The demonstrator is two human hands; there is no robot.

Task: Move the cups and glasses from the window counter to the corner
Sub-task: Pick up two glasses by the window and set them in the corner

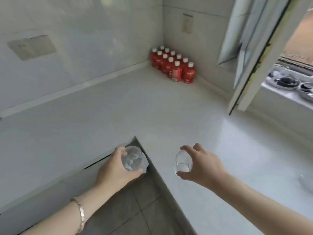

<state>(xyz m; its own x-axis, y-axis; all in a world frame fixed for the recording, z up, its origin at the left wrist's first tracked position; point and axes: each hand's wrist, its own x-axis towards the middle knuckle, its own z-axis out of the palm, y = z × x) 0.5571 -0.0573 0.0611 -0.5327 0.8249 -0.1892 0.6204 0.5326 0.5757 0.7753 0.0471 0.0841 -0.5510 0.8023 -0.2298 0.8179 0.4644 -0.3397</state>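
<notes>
My left hand (113,168) grips a clear glass (133,160) from the side, held above the inner corner of the L-shaped white counter (118,106). My right hand (201,165) holds a second clear glass (183,162) by thumb and fingers, just above the counter's right arm. Both glasses look empty and are tilted toward me. Another clear glass (306,181) stands on the counter at the far right edge, partly cut off.
A shrink-wrapped pack of red bottles (172,66) with white caps fills the far corner by the tiled walls. An open window frame (250,65) swings in over the counter at right; dishes (288,82) sit beyond it. Grey floor tiles (135,209) lie below.
</notes>
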